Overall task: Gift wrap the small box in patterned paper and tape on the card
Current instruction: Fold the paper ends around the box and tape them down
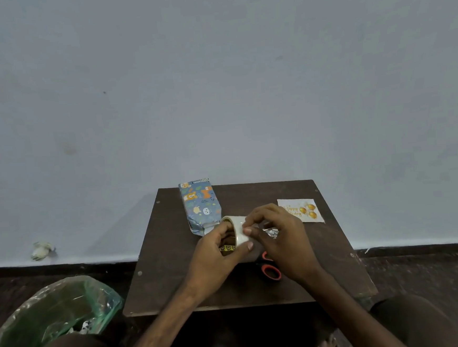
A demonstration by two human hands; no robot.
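Observation:
The box (pixel 199 205), wrapped in blue paper with cartoon animals, lies on the far left of the small dark table (pixel 175 273), its near end still loosely folded. A white card (pixel 300 211) with gold balloons lies flat at the far right. Above the table's middle, my left hand (pixel 215 259) grips a roll of clear tape (pixel 236 229), thumb inside the core. My right hand (pixel 278 240) picks at the roll's outer surface with its fingertips.
Orange-handled scissors (pixel 271 272) lie under my right wrist, mostly hidden. A crumpled silvery scrap (pixel 271 233) shows beyond my right fingers. A green plastic bag (pixel 52 316) with scraps sits on the floor at the left. A crumpled wad (pixel 40 250) lies by the wall.

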